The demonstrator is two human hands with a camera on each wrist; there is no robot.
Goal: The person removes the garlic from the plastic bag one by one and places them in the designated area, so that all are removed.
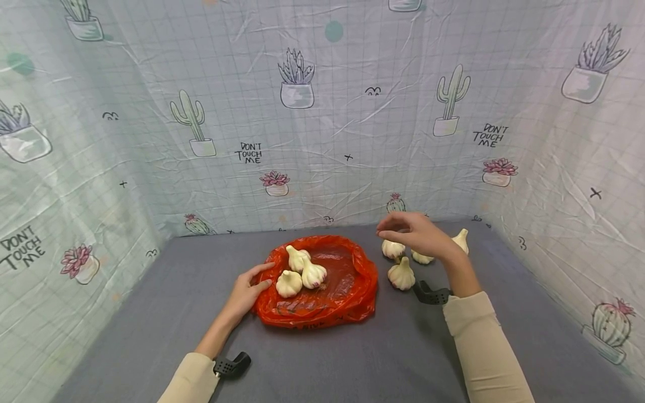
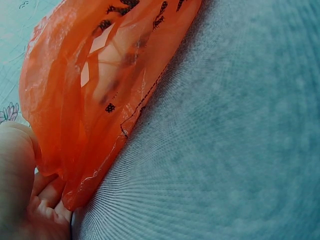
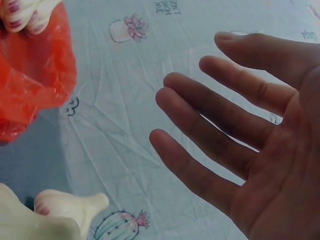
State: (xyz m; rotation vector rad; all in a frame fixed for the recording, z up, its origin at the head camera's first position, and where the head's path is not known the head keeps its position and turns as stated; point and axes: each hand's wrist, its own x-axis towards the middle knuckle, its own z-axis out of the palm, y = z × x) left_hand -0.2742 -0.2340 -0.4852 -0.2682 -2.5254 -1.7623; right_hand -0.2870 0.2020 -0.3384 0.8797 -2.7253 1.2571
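Left grip (image 1: 245,292): thumb and fingers pinching the left rim of one red plastic bag (image 1: 372,280), its mouth wide. Right grip (image 1: 423,232): empty, fingers parted, hovering over the bench (image 1: 312,364). Garlic bulbs (image 1: 289,284): three inside the bag, towards its left; at least four more beside it, near the right grip. Handling note, in judgement: hold the rim steady lest thin plastic fold inward; handle bulbs singly, by the body.

Red black-printed bag (image 1: 370,282), purple-streaked cream garlic (image 1: 314,274)
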